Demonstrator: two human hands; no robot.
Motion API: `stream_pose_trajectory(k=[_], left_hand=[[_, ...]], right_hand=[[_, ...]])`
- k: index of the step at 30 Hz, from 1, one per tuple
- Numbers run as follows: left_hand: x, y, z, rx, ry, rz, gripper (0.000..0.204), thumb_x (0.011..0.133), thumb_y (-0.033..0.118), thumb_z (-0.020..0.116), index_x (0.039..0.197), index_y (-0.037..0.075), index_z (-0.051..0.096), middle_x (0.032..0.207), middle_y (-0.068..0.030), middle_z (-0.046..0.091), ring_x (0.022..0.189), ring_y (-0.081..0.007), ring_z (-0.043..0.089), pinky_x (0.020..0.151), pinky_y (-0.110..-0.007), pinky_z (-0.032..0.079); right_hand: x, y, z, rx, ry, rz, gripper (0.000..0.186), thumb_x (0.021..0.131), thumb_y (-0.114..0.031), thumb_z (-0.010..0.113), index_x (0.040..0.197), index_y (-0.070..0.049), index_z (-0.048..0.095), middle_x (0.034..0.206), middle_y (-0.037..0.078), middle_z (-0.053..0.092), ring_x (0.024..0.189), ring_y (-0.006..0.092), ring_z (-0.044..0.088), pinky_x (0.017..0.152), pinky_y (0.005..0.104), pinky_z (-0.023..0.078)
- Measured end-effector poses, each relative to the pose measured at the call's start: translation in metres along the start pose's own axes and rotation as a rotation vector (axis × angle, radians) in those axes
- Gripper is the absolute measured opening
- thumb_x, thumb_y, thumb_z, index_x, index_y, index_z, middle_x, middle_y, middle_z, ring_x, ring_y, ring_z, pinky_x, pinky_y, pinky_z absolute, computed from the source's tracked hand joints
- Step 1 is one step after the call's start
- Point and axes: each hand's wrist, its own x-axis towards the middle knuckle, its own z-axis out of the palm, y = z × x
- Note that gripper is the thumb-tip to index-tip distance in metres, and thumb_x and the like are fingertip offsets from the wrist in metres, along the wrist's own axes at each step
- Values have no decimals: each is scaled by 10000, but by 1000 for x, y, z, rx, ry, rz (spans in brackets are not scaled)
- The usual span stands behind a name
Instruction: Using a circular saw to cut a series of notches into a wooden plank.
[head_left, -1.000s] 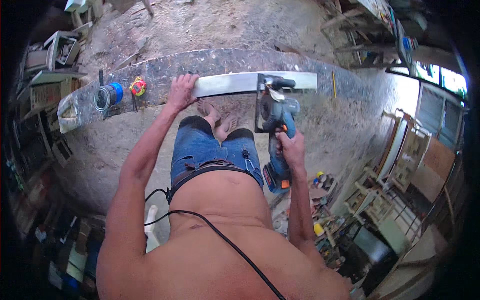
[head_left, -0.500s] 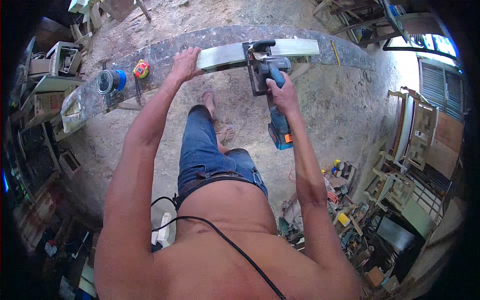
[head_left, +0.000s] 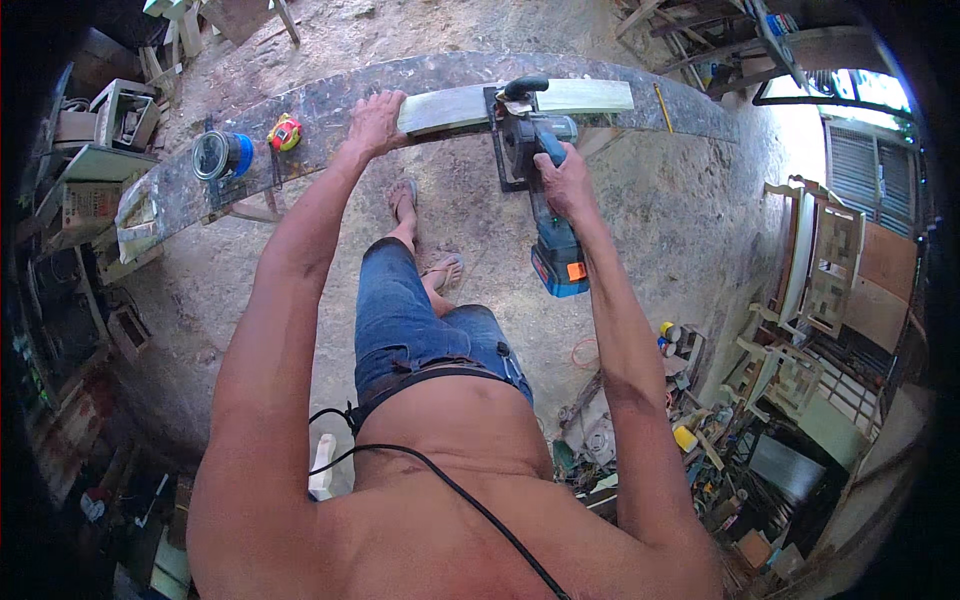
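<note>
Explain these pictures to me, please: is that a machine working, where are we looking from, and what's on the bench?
There is no robot here, just a person using two bare hands. A wide camera worn on the head looks down, so the edges look bent and the person's own body fills the lower part. The right hand grips a power saw, which sits across a pale board. The left hand is at the board's left end. The board lies on a long, worn bench. Further left on it are a red and yellow tape measure and a can with blue on it; to the right lies a thin yellow stick.
</note>
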Motion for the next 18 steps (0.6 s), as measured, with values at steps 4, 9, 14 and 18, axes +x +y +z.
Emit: stream_pose_trajectory(k=[4,9,14,18], left_hand=[[3,-6,3,2,-2,5,754,802,513,872,1392,139,588,1273,-141,667,1249,-354,645,1023,-515,470],[1,-7,10,-5,35,17,755,794,515,877,1382,135,592,1261,-134,672,1252,-347,647,1028,-510,468],[2,-7,9,10,31,24,779,780,535,882,1380,131,591,1268,-133,674,1257,-345,647,1025,-511,468],[1,-4,9,-4,123,68,794,755,581,892,1351,132,619,1283,-126,676,1281,-339,642,1084,-512,455]], right_hand=[[0,0,6,36,12,4,570,993,-394,719,1395,7,664,1212,314,759,1168,474,738,1004,511,571],[-1,-3,6,31,9,16,562,1001,-407,718,1377,6,666,1197,310,761,1154,479,740,995,512,574],[2,-9,9,55,36,-20,536,1000,-387,726,1337,26,672,1168,312,763,1120,473,747,973,513,576],[9,-9,10,85,36,-47,512,999,-364,726,1313,38,673,1140,311,763,1092,458,753,957,505,577]])
